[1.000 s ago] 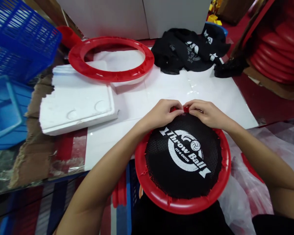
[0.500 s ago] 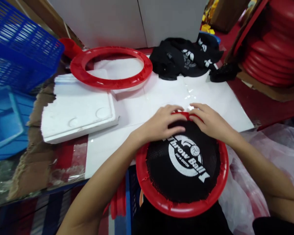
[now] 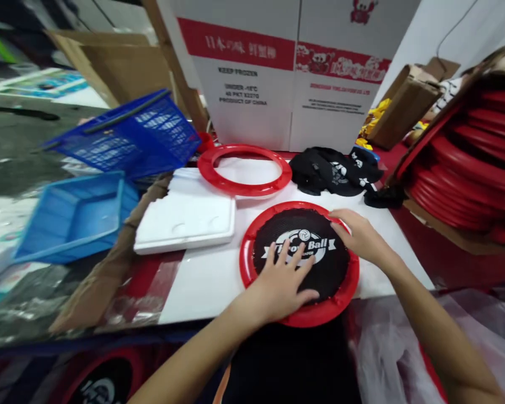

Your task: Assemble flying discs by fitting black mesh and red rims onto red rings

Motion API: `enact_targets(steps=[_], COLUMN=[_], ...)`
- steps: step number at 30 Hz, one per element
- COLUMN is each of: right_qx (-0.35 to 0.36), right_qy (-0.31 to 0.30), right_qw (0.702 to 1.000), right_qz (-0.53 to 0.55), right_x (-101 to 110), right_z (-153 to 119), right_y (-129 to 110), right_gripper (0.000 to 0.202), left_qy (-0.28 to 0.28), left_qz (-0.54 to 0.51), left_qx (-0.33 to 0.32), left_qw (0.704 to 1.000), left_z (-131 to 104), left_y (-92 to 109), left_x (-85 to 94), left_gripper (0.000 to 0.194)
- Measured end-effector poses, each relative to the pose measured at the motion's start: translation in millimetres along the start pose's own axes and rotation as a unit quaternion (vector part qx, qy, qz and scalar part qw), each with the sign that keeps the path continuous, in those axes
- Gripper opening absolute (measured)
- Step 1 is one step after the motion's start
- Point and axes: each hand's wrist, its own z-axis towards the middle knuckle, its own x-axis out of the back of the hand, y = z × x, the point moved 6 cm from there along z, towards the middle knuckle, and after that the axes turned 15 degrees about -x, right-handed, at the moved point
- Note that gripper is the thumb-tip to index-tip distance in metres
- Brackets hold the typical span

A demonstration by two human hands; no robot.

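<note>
A round throw-ball disc (image 3: 311, 280), a red plastic rim around black mesh with white "Throw Ball" print, lies on the white table cover near its front edge. Over its lower left part my left hand (image 3: 280, 286) lies with fingers spread across the mesh and print. My right hand (image 3: 362, 235) has its fingers bent over the upper right rim; its thumb is hidden. Behind the disc lies a loose red ring (image 3: 246, 191) without mesh, partly on a white foam block (image 3: 189, 219). Black printed mesh pieces (image 3: 328, 171) are heaped to the ring's right.
Stacked red rings (image 3: 475, 163) fill a carton at the right. A blue basket (image 3: 143, 134) and light blue tray (image 3: 71, 219) are at the left. White cartons (image 3: 252, 118) stand behind. Clear plastic (image 3: 387, 348) hangs at the front right. Another finished-looking disc (image 3: 103, 387) sits below the table.
The disc has turned so its print runs nearly level, and it lies farther onto the table. My left hand has moved from the top rim onto the mesh; my right hand moved along the rim. The view has lifted.
</note>
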Motion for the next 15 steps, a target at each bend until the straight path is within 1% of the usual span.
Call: enact_targets(steps=[2,4,5,6,7,8,9,10,11,12,13,14,15], right_qx=[0.093,0.153,0.164,0.153,0.145,0.14,0.135,0.136,0.139,0.141,0.146,0.149,0.153], right_qy=[-0.027,-0.038,-0.05,-0.06,-0.07,-0.073,-0.069,-0.053,-0.022,0.019,0.065,0.104,0.124], right_qw=[0.995,0.986,0.98,0.975,0.969,0.966,0.965,0.966,0.97,0.973,0.974,0.972,0.968], right_qz=[-0.008,-0.058,-0.103,-0.152,-0.187,-0.206,-0.216,-0.213,-0.198,-0.182,-0.163,-0.149,-0.153], right_x=[-26.1,-61.0,-80.7,-97.9,-111.0,-118.1,-119.2,-114.5,-104.6,-91.9,-78.4,-66.9,-60.3], right_z=[49.7,99.7,122.1,142.3,157.9,168.9,175.2,177.1,175.0,169.9,162.2,152.9,143.0], right_y=[-49.4,-99.1,-120.5,-137.5,-151.6,-162.5,-169.2,-172.3,-171.5,-166.7,-159.4,-150.7,-142.7], right_gripper=[0.034,0.047,0.057,0.061,0.058,0.052,0.047,0.044,0.045,0.048,0.051,0.053,0.055], left_qy=[-0.004,0.022,0.04,0.064,0.099,0.147,0.205,0.268,0.341,0.393,0.425,0.463,0.474], left_qz=[-0.038,-0.054,-0.06,-0.064,-0.07,-0.083,-0.11,-0.153,-0.212,-0.292,-0.377,-0.444,-0.511], left_qx=[0.005,0.005,-0.001,-0.005,-0.007,-0.007,-0.006,-0.001,0.009,0.026,0.061,0.121,0.18], left_qw=[0.999,0.998,0.997,0.996,0.993,0.986,0.973,0.951,0.916,0.872,0.821,0.757,0.695], left_z=[0.1,3.1,2.8,-0.4,-7.4,-18.8,-34.3,-53.1,-73.8,-92.6,-107.5,-120.2,-125.7], left_y=[9.0,12.1,13.9,16.5,20.7,26.9,35.2,44.3,53.3,61.4,68.0,72.0,77.2], left_x=[-12.7,-12.9,-9.1,-3.4,3.2,9.8,14.6,15.7,13.0,3.1,-13.2,-33.1,-57.0], left_gripper=[0.077,0.079,0.078,0.071,0.06,0.048,0.037,0.031,0.027,0.023,0.018,0.021,0.028])
